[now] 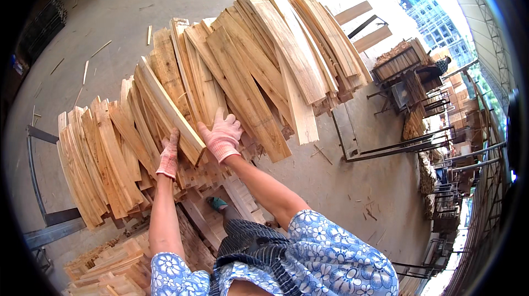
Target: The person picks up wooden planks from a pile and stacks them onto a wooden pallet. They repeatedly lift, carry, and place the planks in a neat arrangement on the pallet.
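Observation:
A long pile of pale wooden planks (248, 75) stretches across in front of me, the planks lying loosely side by side and overlapping. One plank (172, 107) stands tilted on its edge, its near end between my hands. My left hand (169, 155), in a pinkish knitted glove, grips that plank's left side near the end; some of its fingers are hidden. My right hand (222, 136), gloved alike, lies with fingers spread on the planks just to the right, its thumb toward the tilted plank's edge.
Stacked wood pieces (110, 268) lie at the lower left. A metal frame (397, 144) stands right of the pile, and another metal bar (36, 169) rises at its left. Wood scraps (84, 73) litter the concrete floor. A person (442, 66) is near stacked wood at the far right.

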Action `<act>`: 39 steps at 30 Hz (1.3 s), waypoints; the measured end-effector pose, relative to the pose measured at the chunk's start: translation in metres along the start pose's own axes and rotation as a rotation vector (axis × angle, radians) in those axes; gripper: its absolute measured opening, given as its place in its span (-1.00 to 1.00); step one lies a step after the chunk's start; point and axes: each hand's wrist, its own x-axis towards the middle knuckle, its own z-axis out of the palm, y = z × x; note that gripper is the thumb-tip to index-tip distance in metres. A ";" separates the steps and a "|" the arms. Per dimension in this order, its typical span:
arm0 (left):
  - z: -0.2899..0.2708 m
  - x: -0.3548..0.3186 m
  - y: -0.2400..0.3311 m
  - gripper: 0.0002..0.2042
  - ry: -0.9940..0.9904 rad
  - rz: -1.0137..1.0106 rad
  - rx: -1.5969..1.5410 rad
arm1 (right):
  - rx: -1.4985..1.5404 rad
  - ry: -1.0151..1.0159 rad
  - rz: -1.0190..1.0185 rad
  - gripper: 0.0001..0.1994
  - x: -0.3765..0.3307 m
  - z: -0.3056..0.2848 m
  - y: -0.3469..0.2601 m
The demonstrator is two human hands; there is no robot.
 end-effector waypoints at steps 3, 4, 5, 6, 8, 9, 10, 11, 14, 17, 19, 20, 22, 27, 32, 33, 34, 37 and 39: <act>0.011 -0.006 0.007 0.13 0.038 0.012 -0.003 | -0.012 0.125 -0.084 -0.12 0.003 0.019 0.013; 0.014 -0.007 0.007 0.12 0.054 -0.003 0.001 | -0.035 0.115 -0.096 -0.12 0.005 0.025 0.022; 0.020 -0.012 0.013 0.12 0.092 0.021 0.003 | -0.055 0.111 -0.129 -0.12 0.010 0.024 0.021; 0.006 0.007 -0.006 0.14 0.103 0.048 0.074 | -0.075 0.107 -0.162 -0.12 0.012 0.025 0.021; 0.001 0.014 -0.003 0.15 0.180 0.003 0.256 | -0.078 0.019 -0.160 -0.09 0.002 0.008 0.022; -0.003 0.015 0.001 0.15 0.132 -0.021 0.141 | -0.073 0.031 -0.160 -0.08 -0.006 0.008 0.022; -0.003 0.016 0.005 0.16 0.073 -0.046 0.022 | -0.075 0.047 -0.153 -0.07 -0.007 0.008 0.026; 0.001 0.011 0.015 0.16 0.000 -0.082 -0.076 | -0.084 0.018 -0.122 -0.07 -0.004 0.016 0.029; 0.020 0.004 0.015 0.18 0.133 -0.003 -0.013 | 0.173 0.130 -0.084 -0.06 -0.007 0.045 0.021; 0.030 -0.007 0.012 0.20 0.218 0.040 -0.065 | 0.189 0.058 -0.141 -0.14 -0.010 0.043 0.021; 0.026 -0.015 0.005 0.22 0.207 0.031 -0.074 | 0.165 0.044 -0.204 -0.19 -0.019 0.046 0.024; 0.028 -0.026 0.007 0.23 0.197 0.022 -0.069 | 0.169 0.009 -0.198 -0.19 -0.027 0.048 0.032; 0.020 -0.056 -0.010 0.23 0.037 0.000 -0.135 | 0.180 -0.056 -0.213 -0.21 -0.047 0.048 0.045; -0.007 -0.082 -0.076 0.36 -0.020 -0.164 -0.082 | 0.476 -0.108 -0.293 -0.22 -0.072 0.070 0.147; -0.006 -0.079 -0.068 0.35 -0.089 -0.129 -0.180 | 0.870 -0.350 -0.024 -0.13 -0.058 0.096 0.179; -0.003 -0.079 -0.064 0.35 -0.090 -0.105 -0.213 | 0.868 -0.442 -0.055 -0.11 -0.046 0.086 0.183; 0.000 -0.083 -0.065 0.35 -0.096 -0.090 -0.244 | 0.863 -0.532 -0.077 -0.08 -0.042 0.075 0.185; -0.020 -0.064 -0.098 0.28 -0.041 0.016 -0.410 | 0.838 -0.660 0.006 -0.02 -0.061 0.034 0.146; -0.016 -0.080 -0.081 0.17 -0.049 0.014 -0.386 | 0.955 -0.742 -0.004 -0.01 -0.072 0.019 0.140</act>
